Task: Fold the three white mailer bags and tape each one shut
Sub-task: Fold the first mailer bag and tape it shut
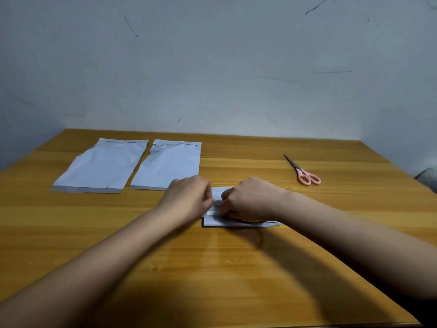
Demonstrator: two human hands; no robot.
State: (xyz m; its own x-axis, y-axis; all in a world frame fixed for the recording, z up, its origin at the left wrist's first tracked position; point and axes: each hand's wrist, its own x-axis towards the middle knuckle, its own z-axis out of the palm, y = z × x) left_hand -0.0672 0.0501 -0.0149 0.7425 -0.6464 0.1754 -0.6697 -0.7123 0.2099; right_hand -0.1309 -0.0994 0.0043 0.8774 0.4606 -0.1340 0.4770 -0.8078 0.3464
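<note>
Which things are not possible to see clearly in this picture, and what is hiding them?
Head view:
- Folded bag: its middle is covered by the left hand and right hand.
- Tape: none can be made out; any strip would be under the fingers.
- Left hand: blurred, so its grip is unclear.
- Grey thing at the right edge: cut off, unidentifiable.
- Scissors: too small to tell if the blades are fully closed.

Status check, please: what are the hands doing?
Both hands pinching folded white mailer bag. Two flat white bags untouched. Nothing in the way.
</note>
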